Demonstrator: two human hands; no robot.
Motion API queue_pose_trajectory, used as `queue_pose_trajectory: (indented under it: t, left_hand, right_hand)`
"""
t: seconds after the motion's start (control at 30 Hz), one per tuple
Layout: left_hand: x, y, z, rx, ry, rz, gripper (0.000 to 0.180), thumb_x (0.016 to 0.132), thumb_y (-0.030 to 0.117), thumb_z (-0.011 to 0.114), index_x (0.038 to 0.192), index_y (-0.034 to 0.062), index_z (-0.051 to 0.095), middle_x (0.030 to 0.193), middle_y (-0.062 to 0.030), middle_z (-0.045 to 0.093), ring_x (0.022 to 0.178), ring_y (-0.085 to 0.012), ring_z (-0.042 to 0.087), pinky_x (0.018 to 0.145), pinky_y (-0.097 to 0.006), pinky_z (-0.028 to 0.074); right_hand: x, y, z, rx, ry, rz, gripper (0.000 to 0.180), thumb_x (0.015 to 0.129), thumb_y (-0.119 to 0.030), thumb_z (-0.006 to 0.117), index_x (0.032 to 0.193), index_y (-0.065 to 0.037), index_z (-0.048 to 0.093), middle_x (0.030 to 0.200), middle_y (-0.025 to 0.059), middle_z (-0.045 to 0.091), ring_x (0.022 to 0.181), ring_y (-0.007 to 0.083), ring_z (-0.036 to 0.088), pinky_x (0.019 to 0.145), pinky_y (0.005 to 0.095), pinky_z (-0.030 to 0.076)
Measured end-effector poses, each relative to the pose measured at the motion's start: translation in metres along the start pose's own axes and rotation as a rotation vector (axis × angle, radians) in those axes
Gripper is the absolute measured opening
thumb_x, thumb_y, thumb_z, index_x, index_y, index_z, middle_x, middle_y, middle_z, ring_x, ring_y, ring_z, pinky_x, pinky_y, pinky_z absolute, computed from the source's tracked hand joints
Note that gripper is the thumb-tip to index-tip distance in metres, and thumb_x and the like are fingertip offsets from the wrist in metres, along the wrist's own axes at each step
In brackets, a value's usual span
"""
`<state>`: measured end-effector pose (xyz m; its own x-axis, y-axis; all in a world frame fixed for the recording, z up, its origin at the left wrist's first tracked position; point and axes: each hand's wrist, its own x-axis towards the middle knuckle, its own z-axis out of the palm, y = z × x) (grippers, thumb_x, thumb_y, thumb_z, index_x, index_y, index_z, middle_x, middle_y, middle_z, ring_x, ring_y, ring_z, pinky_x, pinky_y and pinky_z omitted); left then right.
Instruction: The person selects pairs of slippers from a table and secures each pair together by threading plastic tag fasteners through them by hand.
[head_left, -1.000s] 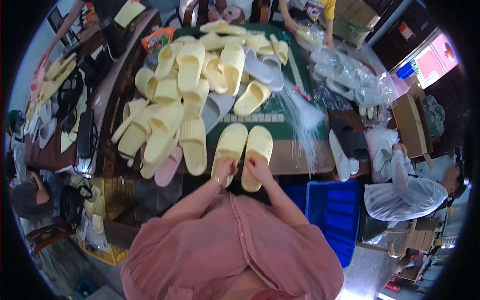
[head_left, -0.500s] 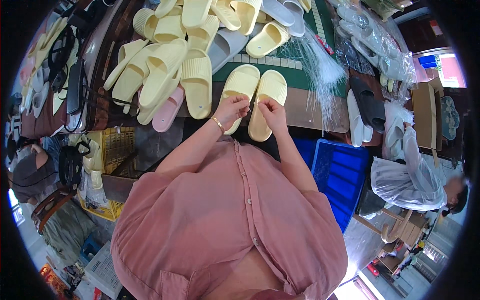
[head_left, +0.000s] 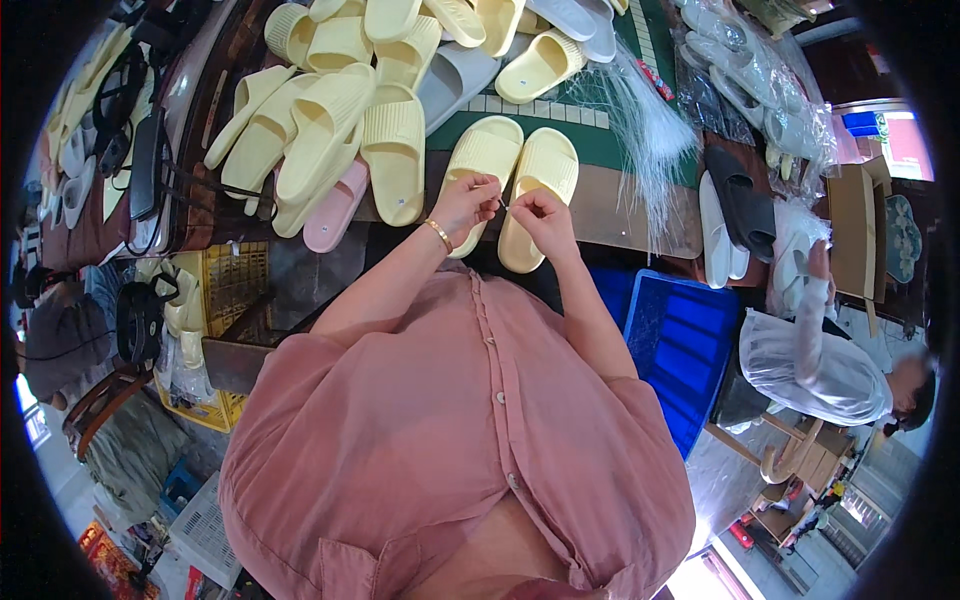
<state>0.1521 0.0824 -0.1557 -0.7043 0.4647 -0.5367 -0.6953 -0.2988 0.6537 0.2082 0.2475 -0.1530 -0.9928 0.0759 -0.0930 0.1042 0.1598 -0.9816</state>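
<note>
Lying piled at left, yellow slippers (head_left: 395, 150) could slide if bumped, while the left hand (head_left: 468, 205) and right hand (head_left: 543, 222) curl their fingers, whether closed on anything I cannot tell, over a yellow pair (head_left: 487, 145) seemingly overhanging the bench (head_left: 620, 205), so a nudge could topple it, and loose white strands (head_left: 652, 135) could snag.

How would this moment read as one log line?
left grip: fingers bent, contents unclear | right grip: fingers bent, contents unclear | nearest: two yellow slippers | around: slipper pile, blue crate
</note>
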Motion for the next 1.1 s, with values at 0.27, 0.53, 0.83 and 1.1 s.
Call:
queue_pose_trajectory:
  t: [0.27, 0.53, 0.83, 1.1]
  left_hand:
    - [-0.0024, 0.0011, 0.0009, 0.018, -0.006, -0.006, 0.013, 0.082, 0.015, 0.060, 0.092, 0.0084, 0.055, 0.074, 0.0018, 0.055, 0.063, -0.0070, 0.052, 0.058, -0.020, 0.045]
    - [-0.0025, -0.0010, 0.0000, 0.016, -0.012, -0.017, 0.012, 0.081, 0.014, 0.060, 0.091, 0.0091, 0.055, 0.074, 0.0014, 0.055, 0.062, -0.0076, 0.052, 0.057, -0.021, 0.044]
    - [-0.0019, -0.0017, -0.0011, 0.007, -0.025, -0.022, 0.012, 0.081, 0.014, 0.061, 0.090, 0.0101, 0.055, 0.072, 0.0020, 0.056, 0.060, -0.0074, 0.052, 0.055, -0.020, 0.044]
    - [-0.0014, -0.0037, -0.0033, -0.007, -0.012, -0.046, 0.011, 0.081, 0.014, 0.062, 0.089, 0.0107, 0.055, 0.072, 0.0017, 0.056, 0.060, -0.0072, 0.052, 0.055, -0.020, 0.044]
  right_hand:
    - [-0.0005, -0.0034, 0.0011, -0.089, -0.008, -0.021, 0.009, 0.073, -0.008, 0.064, 0.078, -0.002, 0.060, 0.071, 0.0020, 0.056, 0.063, 0.0082, 0.052, 0.058, 0.0217, 0.043]
    - [-0.0024, -0.0042, 0.0002, -0.100, -0.022, -0.019, 0.010, 0.072, -0.008, 0.064, 0.078, -0.001, 0.060, 0.071, 0.0025, 0.057, 0.063, 0.0090, 0.053, 0.059, 0.0220, 0.044]
    - [-0.0020, 0.0003, 0.0011, -0.105, -0.022, -0.008, 0.010, 0.073, -0.009, 0.065, 0.078, -0.002, 0.060, 0.072, 0.0026, 0.056, 0.064, 0.0091, 0.053, 0.059, 0.0220, 0.044]
    - [-0.0020, 0.0031, 0.0009, -0.108, -0.029, -0.014, 0.009, 0.073, -0.009, 0.065, 0.076, -0.002, 0.060, 0.072, 0.0033, 0.056, 0.063, 0.0089, 0.052, 0.058, 0.0218, 0.043]
